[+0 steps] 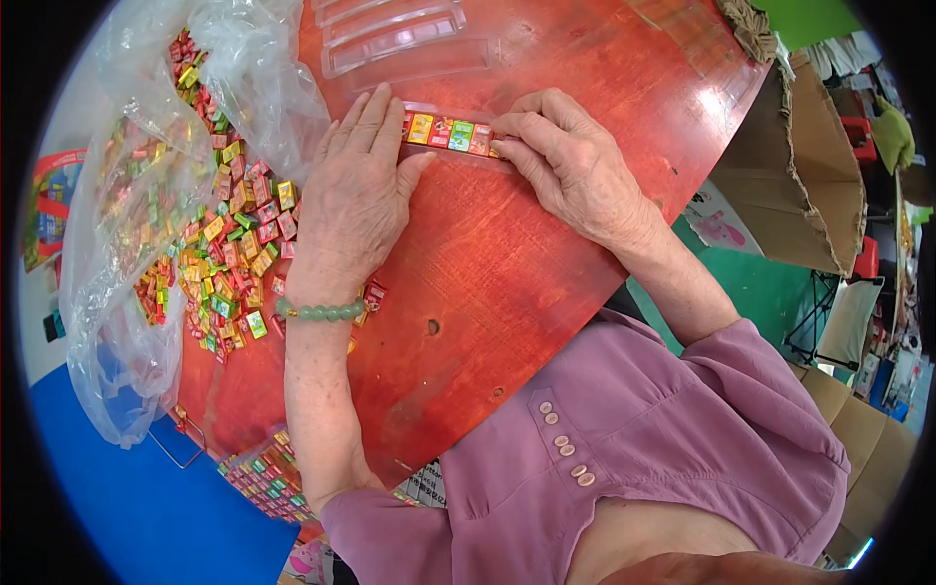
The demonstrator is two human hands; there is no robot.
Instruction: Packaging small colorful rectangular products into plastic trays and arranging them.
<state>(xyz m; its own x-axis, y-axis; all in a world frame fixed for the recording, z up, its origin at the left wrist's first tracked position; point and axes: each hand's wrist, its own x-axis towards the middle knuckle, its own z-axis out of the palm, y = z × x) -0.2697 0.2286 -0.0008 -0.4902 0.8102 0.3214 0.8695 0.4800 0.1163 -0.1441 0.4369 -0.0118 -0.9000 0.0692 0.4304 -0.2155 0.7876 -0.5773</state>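
A narrow, clear plastic tray (466,157) with thin, glossy walls lies on the table between the two hands, bearing a single row of small boxes (460,135), flat-faced little blocks with printed red, yellow and green sides, set edge to edge. The left hand (363,185) lies over the tray's left end, palm down, its fingers straight and close together, its thumb spread out toward the tray's near side. The right hand (565,161) is at the right end, fingers curled and thumb and forefinger brought together by the last boxes; whether they pinch a box or the tray's rim, I cannot tell. Round, polished green beads form a bracelet (327,313) on the left wrist. Beyond the tray are more long, clear trays (398,41), ridged and shiny. The red table (458,253) has a worn, streaky, wood-like surface. To the left, loose boxes (234,258) lie in a jumbled heap, partly beneath a crumpled, translucent plastic bag (253,68). Off the right edge stands a brown cardboard carton (819,175) with ragged edges
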